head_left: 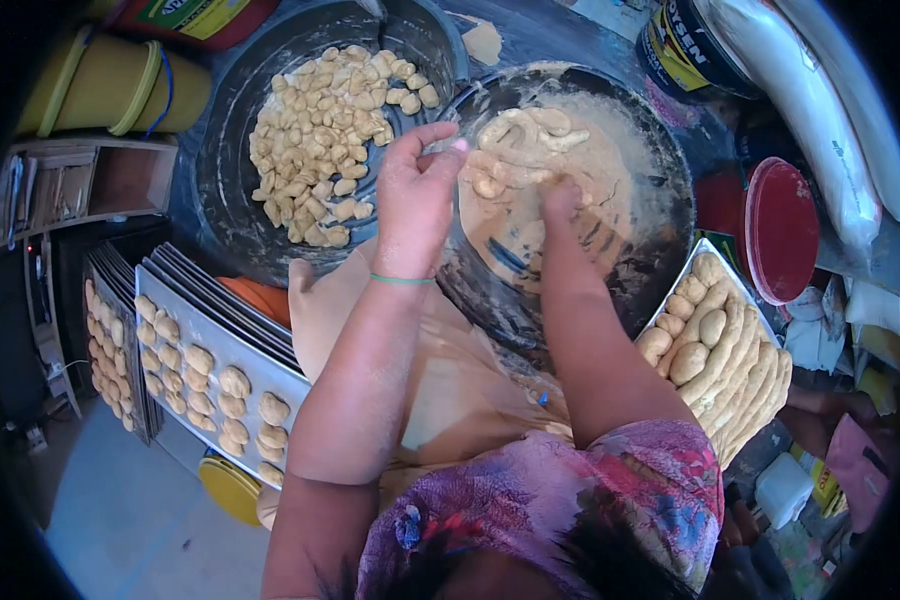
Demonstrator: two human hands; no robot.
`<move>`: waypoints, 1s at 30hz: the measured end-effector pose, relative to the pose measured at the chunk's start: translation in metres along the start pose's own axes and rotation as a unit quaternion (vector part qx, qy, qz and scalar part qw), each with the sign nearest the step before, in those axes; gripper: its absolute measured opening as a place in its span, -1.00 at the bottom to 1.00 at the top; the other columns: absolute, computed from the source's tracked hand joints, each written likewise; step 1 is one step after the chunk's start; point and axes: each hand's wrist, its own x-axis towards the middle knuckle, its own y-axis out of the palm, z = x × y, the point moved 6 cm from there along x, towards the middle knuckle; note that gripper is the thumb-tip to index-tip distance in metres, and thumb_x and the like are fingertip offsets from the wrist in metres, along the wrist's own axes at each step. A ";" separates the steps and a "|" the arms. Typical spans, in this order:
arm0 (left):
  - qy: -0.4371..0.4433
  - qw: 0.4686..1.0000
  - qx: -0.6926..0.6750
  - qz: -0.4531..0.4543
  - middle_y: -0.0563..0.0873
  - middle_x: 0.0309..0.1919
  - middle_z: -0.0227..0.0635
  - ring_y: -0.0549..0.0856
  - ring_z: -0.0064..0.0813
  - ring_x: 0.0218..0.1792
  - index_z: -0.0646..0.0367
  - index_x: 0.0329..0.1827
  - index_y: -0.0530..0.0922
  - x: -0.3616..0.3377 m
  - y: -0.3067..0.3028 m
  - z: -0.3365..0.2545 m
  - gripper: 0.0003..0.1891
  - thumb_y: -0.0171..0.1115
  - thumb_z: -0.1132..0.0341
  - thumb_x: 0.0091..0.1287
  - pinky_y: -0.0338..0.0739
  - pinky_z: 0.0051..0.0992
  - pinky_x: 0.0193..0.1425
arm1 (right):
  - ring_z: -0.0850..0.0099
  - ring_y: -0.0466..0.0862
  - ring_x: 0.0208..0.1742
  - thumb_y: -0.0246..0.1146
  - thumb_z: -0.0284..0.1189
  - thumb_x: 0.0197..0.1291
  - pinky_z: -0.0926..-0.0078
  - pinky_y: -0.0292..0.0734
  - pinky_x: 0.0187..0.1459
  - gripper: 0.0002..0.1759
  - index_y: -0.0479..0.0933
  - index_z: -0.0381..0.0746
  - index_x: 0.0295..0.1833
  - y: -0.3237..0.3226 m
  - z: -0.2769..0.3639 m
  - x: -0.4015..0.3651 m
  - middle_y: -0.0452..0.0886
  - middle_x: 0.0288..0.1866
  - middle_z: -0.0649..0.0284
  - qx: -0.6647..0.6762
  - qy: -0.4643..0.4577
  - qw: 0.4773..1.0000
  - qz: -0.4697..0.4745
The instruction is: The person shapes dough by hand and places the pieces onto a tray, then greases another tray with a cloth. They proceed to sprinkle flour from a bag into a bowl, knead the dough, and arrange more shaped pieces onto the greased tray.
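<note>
My left hand (420,190) is raised over the gap between two black basins. Its fingers are loosely bent, with a space between thumb and forefinger and nothing visible in them. My right hand (561,200) reaches down into the right basin (670,215), against the tan powder (605,160). Its fingers are hidden, so what they hold cannot be seen. Beside it lie a dough rope (515,172) and, farther back, a curled strip of dough (530,128). The left basin (230,215) holds many small dough pieces (320,135).
At right, a tray carries dough ropes and lumps (715,350). Metal trays (220,350) with dough balls stand tilted at left. Around the basins are a red-lidded bucket (782,230), a yellow bucket (120,85) and a black paint bucket (685,50). Another person's arm (820,410) shows at right.
</note>
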 end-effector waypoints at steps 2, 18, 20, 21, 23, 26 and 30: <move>0.023 1.000 -0.006 -0.011 0.63 -0.32 -0.35 0.57 -0.61 -0.28 0.27 -0.01 0.56 0.004 -0.003 0.004 -0.73 0.26 0.37 0.25 0.45 -0.61 -0.15 | 0.09 0.43 0.23 0.40 -0.26 -0.09 0.06 0.14 0.29 -0.38 0.45 -0.11 0.17 0.010 0.013 -0.021 0.35 0.26 0.00 -0.043 -0.035 0.997 0.051; 0.021 0.917 0.383 0.108 0.71 -0.16 -0.03 0.69 -0.14 -0.09 0.27 -0.09 0.63 0.012 0.002 0.059 -0.61 0.28 0.13 0.16 0.52 -0.34 0.03 | 0.25 0.62 -0.11 0.23 -0.48 -0.02 0.35 0.52 -0.02 -0.48 0.43 -0.27 0.15 -0.066 0.007 -0.187 0.60 -0.13 0.11 0.319 -0.139 0.904 0.249; 0.009 0.893 0.434 0.120 0.70 -0.13 -0.01 0.68 -0.11 -0.06 0.25 -0.07 0.63 0.012 0.002 0.065 -0.61 0.25 0.13 0.17 0.52 -0.31 0.05 | 0.30 0.62 -0.17 0.17 -0.51 0.00 0.35 0.53 -0.06 -0.51 0.41 -0.29 0.13 -0.055 0.010 -0.173 0.59 -0.17 0.15 0.574 0.023 0.740 0.350; -0.004 0.883 0.451 0.130 0.70 -0.12 0.00 0.67 -0.09 -0.04 0.24 -0.07 0.63 0.011 0.002 0.066 -0.62 0.22 0.14 0.18 0.51 -0.30 0.06 | 0.33 0.61 -0.21 0.14 -0.51 0.00 0.36 0.53 -0.08 -0.53 0.40 -0.28 0.12 -0.062 0.016 -0.166 0.57 -0.20 0.17 0.596 0.013 0.720 0.355; -0.011 0.864 0.483 0.142 0.70 -0.12 -0.01 0.66 -0.10 -0.03 0.22 -0.06 0.64 0.009 0.003 0.067 -0.64 0.21 0.18 0.18 0.51 -0.30 0.07 | 0.39 0.58 -0.29 0.08 -0.52 0.01 0.38 0.53 -0.13 -0.56 0.38 -0.27 0.10 -0.100 0.041 -0.156 0.55 -0.27 0.21 0.641 -0.011 0.677 0.362; -0.003 0.842 0.518 0.148 0.70 -0.11 -0.02 0.66 -0.12 -0.03 0.20 -0.05 0.64 0.003 0.004 0.064 -0.66 0.20 0.24 0.16 0.50 -0.33 0.10 | 0.47 0.54 -0.41 0.11 -0.49 -0.02 0.49 0.52 -0.24 -0.53 0.41 -0.33 0.09 -0.179 0.077 -0.154 0.53 -0.35 0.28 0.596 -0.121 0.689 0.394; 0.014 0.825 0.538 0.170 0.66 -0.04 0.01 0.64 -0.08 0.02 0.17 -0.01 0.62 0.005 0.010 0.070 -0.63 0.10 0.35 0.11 0.49 -0.29 0.12 | 0.47 0.54 -0.44 0.15 -0.44 -0.06 0.53 0.48 -0.29 -0.63 0.45 -0.32 -0.07 -0.249 0.085 -0.148 0.53 -0.43 0.27 0.565 -0.193 0.694 0.402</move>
